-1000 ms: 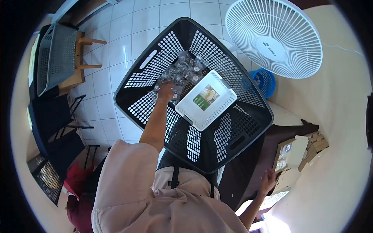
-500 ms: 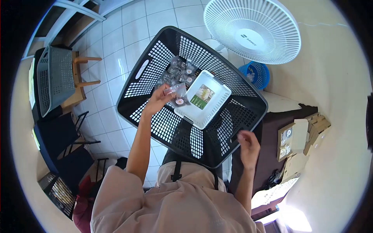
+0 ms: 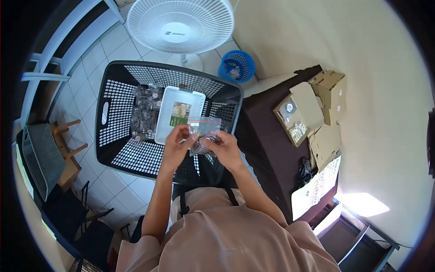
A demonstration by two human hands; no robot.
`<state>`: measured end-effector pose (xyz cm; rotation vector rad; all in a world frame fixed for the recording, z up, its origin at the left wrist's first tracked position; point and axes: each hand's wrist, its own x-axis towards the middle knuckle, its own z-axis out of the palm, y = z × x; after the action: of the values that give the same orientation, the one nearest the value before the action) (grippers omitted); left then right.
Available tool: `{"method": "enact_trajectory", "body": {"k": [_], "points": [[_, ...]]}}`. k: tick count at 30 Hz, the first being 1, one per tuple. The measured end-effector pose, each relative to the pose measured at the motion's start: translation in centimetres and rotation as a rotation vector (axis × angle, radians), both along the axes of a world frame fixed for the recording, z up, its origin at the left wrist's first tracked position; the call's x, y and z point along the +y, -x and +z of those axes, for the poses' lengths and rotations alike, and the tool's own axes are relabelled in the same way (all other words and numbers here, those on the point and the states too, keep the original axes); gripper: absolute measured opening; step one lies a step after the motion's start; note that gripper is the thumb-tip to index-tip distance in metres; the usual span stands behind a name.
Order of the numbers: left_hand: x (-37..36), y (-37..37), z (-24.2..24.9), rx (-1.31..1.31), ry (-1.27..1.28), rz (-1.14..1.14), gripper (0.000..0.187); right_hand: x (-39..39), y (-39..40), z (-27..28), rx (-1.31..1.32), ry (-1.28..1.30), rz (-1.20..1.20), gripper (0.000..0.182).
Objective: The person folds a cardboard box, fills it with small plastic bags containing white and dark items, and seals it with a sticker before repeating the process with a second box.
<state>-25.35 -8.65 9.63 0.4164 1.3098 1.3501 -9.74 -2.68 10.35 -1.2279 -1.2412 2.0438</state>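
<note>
2 hands (image 3: 201, 145) hold bag (image 3: 205, 129) | over basket (image 3: 105, 119) rim | table (image 3: 263, 149) beside

Single head-worn fisheye view, looking steeply down past the person's chest. The hands (image 3: 199, 147) sit near, at centre frame; the basket (image 3: 108, 149) and tiled floor (image 3: 86, 63) lie below, the fan (image 3: 181, 22) at top, the dark surface (image 3: 263, 145) to the right.
</note>
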Motion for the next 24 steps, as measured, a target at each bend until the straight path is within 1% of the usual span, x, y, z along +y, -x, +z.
{"method": "enact_trajectory", "body": {"k": [1, 2, 3, 4, 5, 7, 8, 9, 10, 11, 13, 15, 16, 17, 19, 21, 23, 24], "points": [[0.3, -1.3, 0.3, 0.037, 0.048, -0.113, 0.011, 0.4, -1.5, 0.4, 0.005, -0.003, -0.008, 0.021], [0.6, -2.7, 0.5, 0.002, 0.038, -0.201, 0.007, 0.8, -3.0, 0.8, 0.032, 0.060, -0.038, 0.022], [0.8, -4.2, 0.4, 0.010, 0.037, -0.211, 0.007, 1.1, -4.4, 1.2, 0.061, 0.123, -0.068, 0.023], [1.1, -5.7, 0.2, 0.019, -0.016, -0.201, 0.006, 1.5, -5.8, 1.9, 0.088, 0.165, -0.115, 0.022], [1.5, -7.2, 0.1, 0.029, -0.070, -0.189, 0.005, 1.8, -7.3, 2.4, 0.099, 0.162, -0.122, 0.022], [2.6, -10.2, 1.2, 0.026, -0.068, -0.179, 0.005, 2.5, -10.5, 3.2, 0.093, 0.167, -0.145, 0.020], [3.0, -11.6, 1.2, 0.027, -0.102, -0.188, 0.005, 2.9, -12.4, 3.1, 0.063, 0.097, -0.109, 0.019], [3.3, -13.0, 1.1, 0.026, -0.134, -0.197, 0.006, 3.3, -14.0, 2.9, 0.073, 0.096, -0.114, 0.019], [3.7, -14.4, 1.0, 0.036, -0.126, -0.234, 0.008, 3.8, -15.6, 2.8, 0.087, 0.088, -0.120, 0.019], [4.0, -15.4, 1.1, 0.102, -0.080, -0.351, 0.011, 4.1, -17.1, 2.7, 0.101, 0.080, -0.127, 0.018], [4.6, -17.7, 0.5, -0.005, -0.059, -0.403, 0.014, 5.5, -19.5, 3.4, 0.085, 0.088, -0.145, 0.017], [5.3, -20.3, -0.3, 0.003, -0.082, -0.369, 0.015, 6.6, -21.8, 3.3, 0.054, 0.124, -0.132, 0.018], [5.7, -21.5, -0.4, 0.003, -0.109, -0.333, 0.016, 7.2, -22.6, 3.6, 0.004, 0.106, -0.105, 0.020], [6.1, -22.7, -0.5, 0.010, -0.109, -0.330, 0.016, 7.8, -23.4, 3.6, 0.011, 0.105, -0.101, 0.020], [7.0, -24.7, 0.6, -0.188, -0.043, -0.235, 0.019, 9.0, -25.4, 3.4, 0.030, 0.004, -0.055, 0.022], [7.4, -25.9, -0.2, -0.185, -0.032, -0.271, 0.020, 10.7, -27.5, 3.2, 0.012, -0.028, -0.016, 0.026], [7.6, -26.6, -0.7, -0.053, 0.075, -0.468, 0.021, 12.7, -29.6, 2.1, -0.227, -0.162, 0.007, 0.030], [7.4, -26.7, -1.1, -0.019, 0.077, -0.485, 0.022, 13.9, -30.6, 1.4, -0.301, -0.213, 0.014, 0.030]]}}
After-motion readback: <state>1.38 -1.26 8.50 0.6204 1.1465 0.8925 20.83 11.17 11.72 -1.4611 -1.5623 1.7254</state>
